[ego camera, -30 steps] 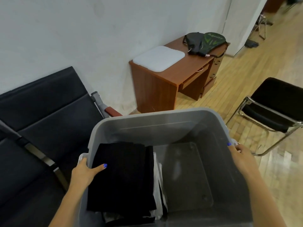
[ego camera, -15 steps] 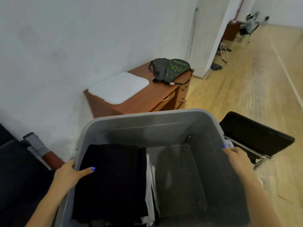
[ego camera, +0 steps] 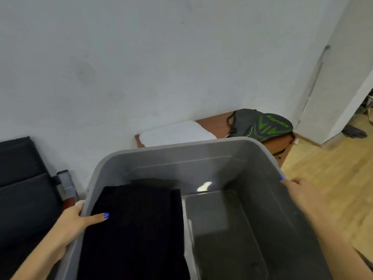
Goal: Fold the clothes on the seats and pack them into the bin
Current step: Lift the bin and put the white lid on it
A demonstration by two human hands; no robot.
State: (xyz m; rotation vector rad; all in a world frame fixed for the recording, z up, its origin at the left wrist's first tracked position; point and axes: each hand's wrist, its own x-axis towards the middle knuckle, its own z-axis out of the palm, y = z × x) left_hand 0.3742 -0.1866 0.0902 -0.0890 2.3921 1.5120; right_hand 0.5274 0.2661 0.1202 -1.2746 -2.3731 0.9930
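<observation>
A large grey plastic bin (ego camera: 181, 152) fills the lower middle of the head view, held up between both hands. My left hand (ego camera: 78, 221) grips its left rim, thumb hooked inside over the wall. My right hand (ego camera: 302, 193) grips the right rim, thumb tip over the edge. Inside, on the left half, lies a stack of folded clothes: a black garment (ego camera: 139, 229) on top, with white fabric edges (ego camera: 189, 239) showing beneath it. The right half of the bin floor is bare.
Black padded seats (ego camera: 24, 178) with a grey armrest (ego camera: 65, 184) stand at the left against a white wall. Behind the bin is a wooden desk (ego camera: 280, 141) carrying a white lid (ego camera: 175, 134) and a dark racket bag (ego camera: 260, 126). Wooden floor (ego camera: 333, 174) spreads right.
The bin has been carried toward the desk and the view has turned left and down. The black chair on the right has left the frame. Both hands keep their hold.
</observation>
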